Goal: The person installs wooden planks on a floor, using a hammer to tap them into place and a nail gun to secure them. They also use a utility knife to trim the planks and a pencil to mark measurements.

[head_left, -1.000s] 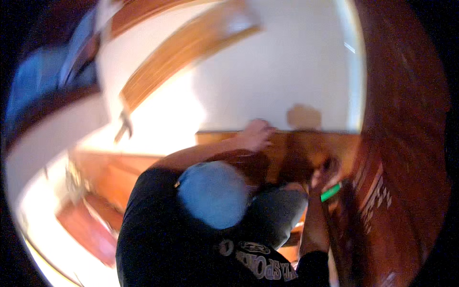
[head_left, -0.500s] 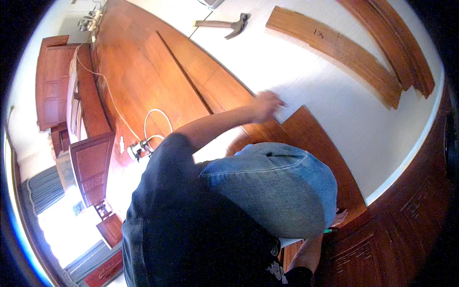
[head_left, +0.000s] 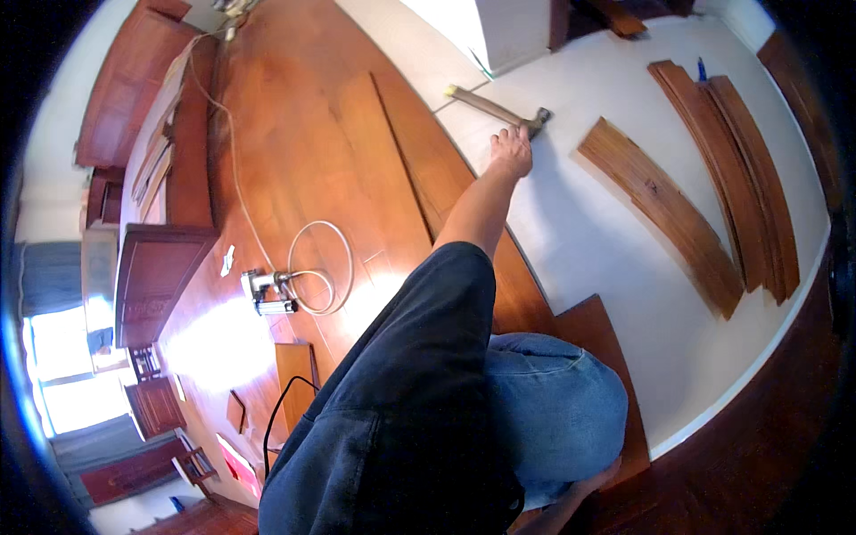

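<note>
My left arm reaches far forward, and my left hand (head_left: 511, 153) is on the claw hammer (head_left: 489, 105), its fingers curled at the neck just below the steel head. The hammer's wooden handle points away to the left, and its claw is hidden behind my fingers. Low on the right, beside my bent knee in blue jeans, shows part of my right hand (head_left: 608, 473). Its fingers are out of sight behind the knee. Under that knee lies a reddish-brown floorboard (head_left: 599, 323), next to the pale underlay (head_left: 580, 236).
Several loose planks (head_left: 664, 214) lie on the underlay to the right. A nail gun (head_left: 267, 290) with a coiled hose rests on the laid wooden floor (head_left: 303, 152) at left. Dark wooden furniture (head_left: 169, 276) stands along the left. A white block-like structure (head_left: 517, 36) rises at the back.
My left hand has moved forward from above the board's edge to the hammer and closed at its neck. The view has shifted, and my right hand shows less.
</note>
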Available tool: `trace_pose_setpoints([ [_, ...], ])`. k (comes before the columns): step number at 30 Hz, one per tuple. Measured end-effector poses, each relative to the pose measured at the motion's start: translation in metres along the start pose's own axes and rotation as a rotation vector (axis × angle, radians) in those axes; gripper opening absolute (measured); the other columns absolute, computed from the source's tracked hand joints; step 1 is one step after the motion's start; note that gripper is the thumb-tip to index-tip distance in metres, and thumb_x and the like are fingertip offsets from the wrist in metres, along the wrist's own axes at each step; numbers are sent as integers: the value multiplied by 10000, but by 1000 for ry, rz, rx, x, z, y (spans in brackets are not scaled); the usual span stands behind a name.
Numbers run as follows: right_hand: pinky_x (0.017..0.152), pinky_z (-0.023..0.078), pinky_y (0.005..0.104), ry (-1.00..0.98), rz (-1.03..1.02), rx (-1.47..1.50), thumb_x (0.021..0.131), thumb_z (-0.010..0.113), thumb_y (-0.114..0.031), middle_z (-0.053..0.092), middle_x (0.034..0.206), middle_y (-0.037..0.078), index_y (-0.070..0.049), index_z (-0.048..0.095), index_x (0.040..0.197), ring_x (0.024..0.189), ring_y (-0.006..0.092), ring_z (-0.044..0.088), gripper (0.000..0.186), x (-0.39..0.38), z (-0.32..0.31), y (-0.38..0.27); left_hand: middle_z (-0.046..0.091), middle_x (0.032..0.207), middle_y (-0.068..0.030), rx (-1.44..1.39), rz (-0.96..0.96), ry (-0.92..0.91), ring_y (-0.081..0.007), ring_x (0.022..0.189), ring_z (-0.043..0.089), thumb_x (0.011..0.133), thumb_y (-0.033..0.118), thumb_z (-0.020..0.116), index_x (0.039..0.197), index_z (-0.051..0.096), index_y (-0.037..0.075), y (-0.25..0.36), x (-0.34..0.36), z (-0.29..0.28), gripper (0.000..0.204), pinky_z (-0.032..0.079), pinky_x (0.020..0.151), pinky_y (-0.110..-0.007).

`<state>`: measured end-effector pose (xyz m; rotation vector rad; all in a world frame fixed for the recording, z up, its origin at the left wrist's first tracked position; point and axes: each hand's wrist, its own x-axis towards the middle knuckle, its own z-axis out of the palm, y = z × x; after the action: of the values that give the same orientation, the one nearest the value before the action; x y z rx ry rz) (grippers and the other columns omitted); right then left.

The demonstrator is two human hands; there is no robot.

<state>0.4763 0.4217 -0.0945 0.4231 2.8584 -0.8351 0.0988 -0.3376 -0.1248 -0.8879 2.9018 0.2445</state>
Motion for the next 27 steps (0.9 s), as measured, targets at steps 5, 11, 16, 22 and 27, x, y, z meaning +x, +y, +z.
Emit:
trace_pose_setpoints([
  [5,1188,368,557,-55,-90,-253,1039,640,-233,383,1593,206,-45,488,1481,1464,395,377,503,-28,-2,-26,525,1506,-222,-12,97,-13,-350,1379,529,1040,227,422,1533,377,38,-8,57,59,530,371,1103,-693],
  [11,1221,334,457,-53,121,-34,1023,624,-206,418,1587,174,-72,572,1411,1473,356,408,414,24,-25,-155,629,1290,-297,-150,439,26,-477,1188,625,997,183,567,1446,461,60,-24,58,42,478,503,1001,-541],
  [16,1224,340,463,-49,16,29,982,666,-168,444,1568,182,-60,578,1399,1466,381,412,440,74,-35,-206,630,948,-187,-244,602,-139,-303,819,634,1048,129,580,1484,450,75,60,-60,-127,458,525,757,-418],
  [22,1192,377,456,-60,-534,233,919,756,-238,478,1546,204,-77,571,1412,1454,382,435,551,170,-17,-352,510,1003,-49,-802,1035,-447,-136,867,462,1059,134,508,1498,399,-19,154,-166,-238,477,419,794,-273],
  [27,987,542,416,-439,-385,754,878,819,-310,713,1226,161,-77,683,1263,1137,295,674,470,226,6,-343,571,1182,-152,-1247,1183,-640,-241,982,601,941,323,700,1458,412,-28,230,-203,-198,687,498,867,-356],
])
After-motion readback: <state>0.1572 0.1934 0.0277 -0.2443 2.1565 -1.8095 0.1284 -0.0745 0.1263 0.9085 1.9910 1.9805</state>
